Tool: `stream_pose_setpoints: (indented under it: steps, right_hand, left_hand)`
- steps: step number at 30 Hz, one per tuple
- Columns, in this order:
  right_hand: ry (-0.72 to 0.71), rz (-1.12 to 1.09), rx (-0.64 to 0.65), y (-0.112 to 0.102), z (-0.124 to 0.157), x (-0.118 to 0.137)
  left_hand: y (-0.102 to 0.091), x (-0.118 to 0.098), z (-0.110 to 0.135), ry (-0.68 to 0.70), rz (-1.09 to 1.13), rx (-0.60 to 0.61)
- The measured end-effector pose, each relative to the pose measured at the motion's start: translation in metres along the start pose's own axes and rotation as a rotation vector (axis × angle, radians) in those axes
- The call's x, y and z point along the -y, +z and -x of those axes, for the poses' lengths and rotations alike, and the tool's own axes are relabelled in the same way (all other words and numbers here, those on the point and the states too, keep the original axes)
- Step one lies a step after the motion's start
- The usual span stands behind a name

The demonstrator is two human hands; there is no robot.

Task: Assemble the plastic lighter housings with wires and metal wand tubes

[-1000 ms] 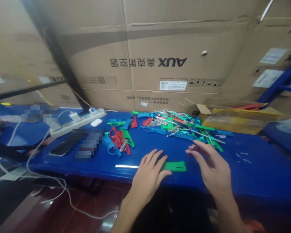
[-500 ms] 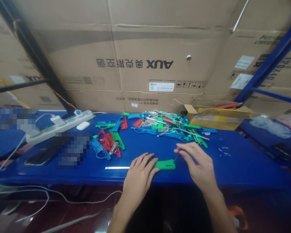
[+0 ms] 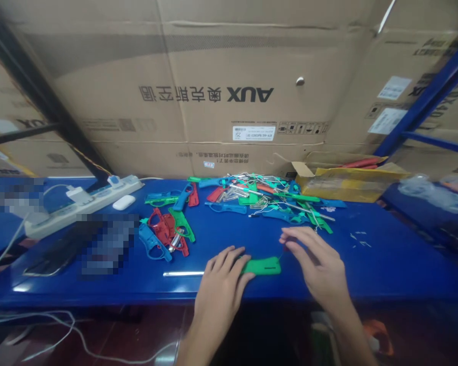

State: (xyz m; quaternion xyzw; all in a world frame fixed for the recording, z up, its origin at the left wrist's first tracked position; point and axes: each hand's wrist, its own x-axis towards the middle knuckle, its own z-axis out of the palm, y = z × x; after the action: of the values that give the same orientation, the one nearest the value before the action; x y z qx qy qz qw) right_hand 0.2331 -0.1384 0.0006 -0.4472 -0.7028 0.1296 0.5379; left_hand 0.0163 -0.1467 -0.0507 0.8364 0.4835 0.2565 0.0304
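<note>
A green long-nosed lighter (image 3: 265,266) lies on the blue table close to its front edge, its metal tube (image 3: 183,274) pointing left. My left hand (image 3: 223,277) is closed over the lighter's middle and presses it down; the part under the palm is hidden. In a pinch, my right hand (image 3: 320,262) has a small thin-shafted screwdriver (image 3: 284,248) with a reddish handle, mostly covered by the fingers. Its fine tip meets the upper right corner of the green handle, near the dark slot.
Behind the hands spreads a heap of lighter parts (image 3: 252,195), with red, blue and green shells (image 3: 164,231) at left. A power strip (image 3: 84,203), white case (image 3: 124,203) and dark phone (image 3: 63,249) lie further left. An open carton (image 3: 351,183) stands back right; small white bits (image 3: 361,239) lie right.
The camera view has shifted slightly, so the table things appear a little displaced. Both hands keep the same grip, and the screwdriver tip stays at the lighter's right end.
</note>
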Motion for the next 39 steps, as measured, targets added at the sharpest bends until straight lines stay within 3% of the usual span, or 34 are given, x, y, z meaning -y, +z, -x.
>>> stream_pose_setpoints:
  steps: [3, 6, 12, 19, 24, 35, 39]
  right_hand:
    - [0.099, 0.003, 0.066, -0.008, 0.003, 0.000]
    - [0.204, -0.005, 0.045, -0.018, 0.004, 0.003]
    - [0.184, 0.070, 0.118, -0.021, 0.008, 0.011]
    - [0.285, 0.075, -0.129, 0.002, 0.008, 0.005]
    - [0.285, 0.110, -0.214, 0.008, 0.006, 0.004]
    - [0.337, 0.213, -0.393, 0.005, 0.014, 0.001]
    - [0.357, 0.106, -0.571, -0.010, 0.012, -0.007]
  left_hand:
    - [0.002, 0.001, 0.001, 0.004, 0.014, -0.014]
    - [0.004, 0.001, 0.002, 0.008, 0.008, -0.016]
    - [0.004, -0.003, 0.002, -0.029, 0.021, 0.032]
    - [0.003, -0.003, 0.001, -0.030, 0.042, 0.038]
    - [0.005, -0.001, 0.001, -0.006, 0.024, 0.012]
    - [0.006, -0.001, 0.001, -0.006, 0.013, -0.010]
    - [0.005, -0.001, 0.002, -0.007, 0.010, -0.012]
